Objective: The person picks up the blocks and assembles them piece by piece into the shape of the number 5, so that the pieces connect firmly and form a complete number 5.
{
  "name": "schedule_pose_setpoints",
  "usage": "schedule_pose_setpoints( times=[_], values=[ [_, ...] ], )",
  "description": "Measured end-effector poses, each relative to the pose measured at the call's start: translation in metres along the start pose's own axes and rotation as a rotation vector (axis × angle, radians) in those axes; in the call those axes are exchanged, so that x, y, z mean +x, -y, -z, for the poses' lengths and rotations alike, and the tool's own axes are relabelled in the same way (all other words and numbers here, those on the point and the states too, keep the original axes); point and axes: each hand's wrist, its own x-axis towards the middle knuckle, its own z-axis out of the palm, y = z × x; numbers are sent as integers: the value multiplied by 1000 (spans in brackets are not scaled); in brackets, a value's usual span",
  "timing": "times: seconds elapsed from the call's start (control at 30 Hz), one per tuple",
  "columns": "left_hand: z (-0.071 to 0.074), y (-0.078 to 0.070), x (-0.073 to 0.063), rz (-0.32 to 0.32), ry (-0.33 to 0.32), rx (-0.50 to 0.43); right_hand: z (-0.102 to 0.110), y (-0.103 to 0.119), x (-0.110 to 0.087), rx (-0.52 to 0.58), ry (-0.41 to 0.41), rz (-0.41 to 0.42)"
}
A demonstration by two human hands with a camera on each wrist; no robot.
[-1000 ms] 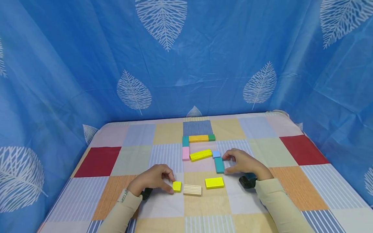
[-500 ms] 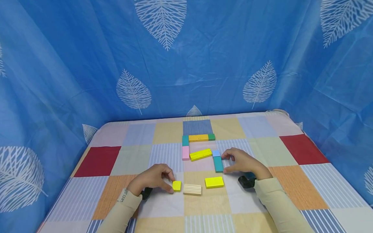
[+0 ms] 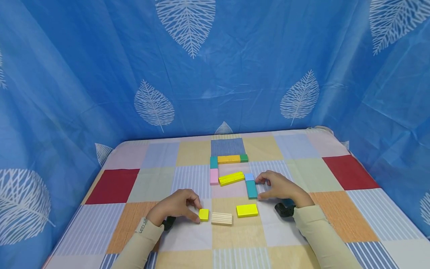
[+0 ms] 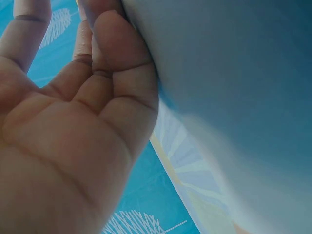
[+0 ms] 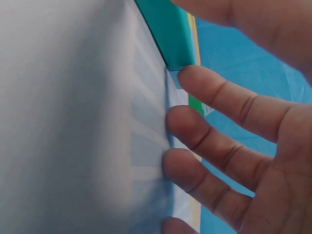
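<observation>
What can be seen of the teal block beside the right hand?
The teal block is a plain, smooth, flat rectangular piece, perhaps painted wood, lying lengthwise front to back on the patchwork cloth. Its far end adjoins the light-blue block; the right hand is at its right side, contact unclear.

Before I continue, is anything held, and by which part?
No clear hold. The right hand is beside the teal block; whether the left hand pinches the small yellow block by its left end cannot be told.
</observation>
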Motion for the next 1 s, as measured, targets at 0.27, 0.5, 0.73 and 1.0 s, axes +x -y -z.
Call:
schedule_pose_setpoints(
  times=[0.27, 0.5, 0.73, 1.0],
  values=[
    [0, 1, 0, 10, 4, 4, 7, 7, -3, -5, 24, -28],
    [0, 0, 1, 15, 2, 8, 8, 15, -2, -14, -17, 72],
    [0, -1, 0, 22, 3, 2, 1, 16, -2, -8, -35, 207],
    [0, -1, 0, 20, -4, -1, -11, 19, -2, 21, 21, 352]
  ],
)
